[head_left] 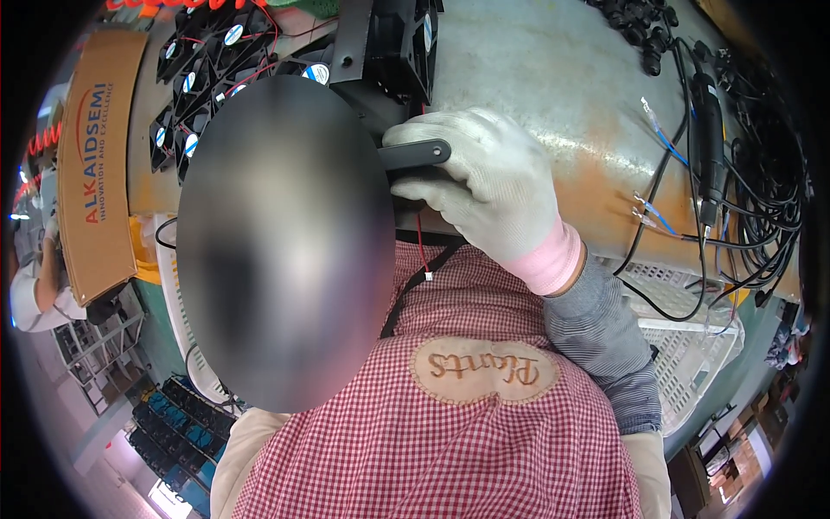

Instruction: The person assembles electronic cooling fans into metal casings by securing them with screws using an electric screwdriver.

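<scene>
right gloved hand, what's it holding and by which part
The right hand holds a black bar near its rounded, holed end; the bar's other end is hidden.

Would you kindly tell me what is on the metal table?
Visible there are black fans, black cables and small black parts; whatever the gloved right hand and blurred patch cover cannot be seen.

We look down from wearer's head, left lens of side-by-side pair. Wide fisheye bends edges toward rim. Close to us: checked apron (484, 441) at 6 o'clock, gloved right hand (497, 177) between 1 and 2. Metal bench (527, 69) toward 12; co-worker (41, 292) small, far at 9.
</scene>
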`<action>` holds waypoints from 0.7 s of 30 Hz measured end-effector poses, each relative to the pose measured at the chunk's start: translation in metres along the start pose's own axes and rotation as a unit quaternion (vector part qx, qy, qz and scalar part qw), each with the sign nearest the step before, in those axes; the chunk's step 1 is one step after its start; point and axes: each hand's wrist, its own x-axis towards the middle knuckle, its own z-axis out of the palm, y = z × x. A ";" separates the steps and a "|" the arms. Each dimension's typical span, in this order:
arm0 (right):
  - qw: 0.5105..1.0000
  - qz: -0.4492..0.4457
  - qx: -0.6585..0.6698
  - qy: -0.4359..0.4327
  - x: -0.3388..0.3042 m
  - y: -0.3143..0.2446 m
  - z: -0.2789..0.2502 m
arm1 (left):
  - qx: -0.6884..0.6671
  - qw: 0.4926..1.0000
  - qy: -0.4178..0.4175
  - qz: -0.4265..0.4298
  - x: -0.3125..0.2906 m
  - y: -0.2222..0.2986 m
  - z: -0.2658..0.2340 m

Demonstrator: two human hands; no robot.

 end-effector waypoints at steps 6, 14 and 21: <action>0.987 0.125 0.103 0.006 -0.002 -0.010 0.002 | -0.021 1.000 -0.004 0.017 0.000 -0.001 0.002; 0.997 0.049 0.058 0.003 -0.005 -0.003 0.001 | -0.026 0.999 -0.019 0.000 0.001 0.000 0.002; 0.999 0.030 -0.021 -0.022 0.002 -0.006 -0.002 | -0.003 1.000 -0.005 -0.012 0.000 0.000 -0.001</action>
